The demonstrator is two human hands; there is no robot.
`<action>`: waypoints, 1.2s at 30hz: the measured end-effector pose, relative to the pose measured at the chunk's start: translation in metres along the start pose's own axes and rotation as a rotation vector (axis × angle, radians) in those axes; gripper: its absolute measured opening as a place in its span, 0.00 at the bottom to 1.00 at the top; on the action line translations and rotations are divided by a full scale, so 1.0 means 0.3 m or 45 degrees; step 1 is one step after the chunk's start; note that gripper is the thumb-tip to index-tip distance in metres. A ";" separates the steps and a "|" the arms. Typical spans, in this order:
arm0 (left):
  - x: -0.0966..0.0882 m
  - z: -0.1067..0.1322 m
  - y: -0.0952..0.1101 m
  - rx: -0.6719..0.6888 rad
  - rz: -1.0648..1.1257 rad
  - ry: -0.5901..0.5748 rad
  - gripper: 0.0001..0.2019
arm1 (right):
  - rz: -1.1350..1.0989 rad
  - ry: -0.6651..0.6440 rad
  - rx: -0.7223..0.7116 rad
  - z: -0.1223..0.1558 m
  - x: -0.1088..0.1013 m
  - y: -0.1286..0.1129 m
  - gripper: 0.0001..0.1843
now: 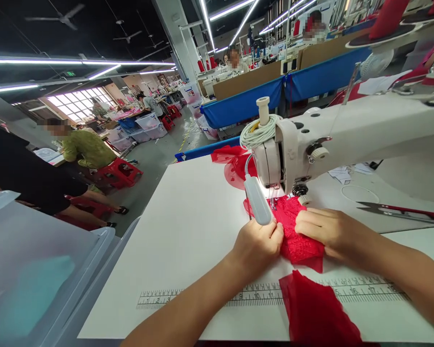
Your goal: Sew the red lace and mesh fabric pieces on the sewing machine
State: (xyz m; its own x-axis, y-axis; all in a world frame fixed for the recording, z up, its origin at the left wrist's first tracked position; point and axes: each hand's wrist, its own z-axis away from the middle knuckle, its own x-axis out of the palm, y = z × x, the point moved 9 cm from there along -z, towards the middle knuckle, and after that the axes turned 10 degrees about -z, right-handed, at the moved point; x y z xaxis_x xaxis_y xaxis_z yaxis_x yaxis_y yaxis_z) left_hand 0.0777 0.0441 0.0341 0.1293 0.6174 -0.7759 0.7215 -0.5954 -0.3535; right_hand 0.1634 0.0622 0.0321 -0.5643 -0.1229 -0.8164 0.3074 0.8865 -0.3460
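Translucent bin (54,236), teal contents (36,289) — hands (256,243) (323,229) on red lace (292,248).

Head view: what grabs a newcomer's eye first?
Probably the bright red lace between the left hand and right hand, at the white sewing machine. Next, that machine itself, its long arm spanning the right side. Then a separate red cloth lying across the ruler markings near the table's front edge.

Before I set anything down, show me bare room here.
Widest: the white tabletop between plastic bin and lamp, above the printed ruler. A smaller strip lies below the ruler, left of the left forearm. Crowded: around the presser foot, where lamp, left fingers, right fingers and red lace fabric cluster.
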 end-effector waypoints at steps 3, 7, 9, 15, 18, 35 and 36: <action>-0.013 0.002 0.007 -0.010 0.020 -0.084 0.14 | 0.046 0.019 -0.041 -0.004 -0.007 -0.008 0.13; -0.019 0.017 0.018 -0.037 0.243 -0.249 0.22 | 0.041 -0.003 -0.023 0.010 0.012 0.014 0.13; -0.022 0.023 0.020 -0.055 0.309 -0.270 0.32 | 0.020 -0.015 0.030 0.018 0.020 0.034 0.13; -0.019 0.030 0.017 -0.086 0.301 -0.188 0.45 | -0.016 -0.022 0.086 0.027 0.024 0.053 0.13; -0.015 0.030 0.019 -0.082 0.282 -0.169 0.45 | -0.022 -0.023 0.101 0.028 0.025 0.057 0.14; 0.019 0.029 -0.012 -0.059 0.204 -0.217 0.48 | 0.033 -0.014 0.117 0.022 0.029 0.072 0.15; 0.022 0.030 -0.018 -0.066 0.196 -0.230 0.48 | 0.038 -0.016 0.121 0.021 0.030 0.074 0.15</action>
State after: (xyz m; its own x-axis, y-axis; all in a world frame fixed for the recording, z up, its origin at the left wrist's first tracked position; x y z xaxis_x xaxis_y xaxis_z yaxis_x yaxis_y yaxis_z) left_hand 0.0685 0.0468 0.0261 0.1200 0.4168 -0.9010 0.7370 -0.6454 -0.2004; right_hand 0.1699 0.0778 0.0141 -0.5441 -0.1032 -0.8327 0.3954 0.8438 -0.3629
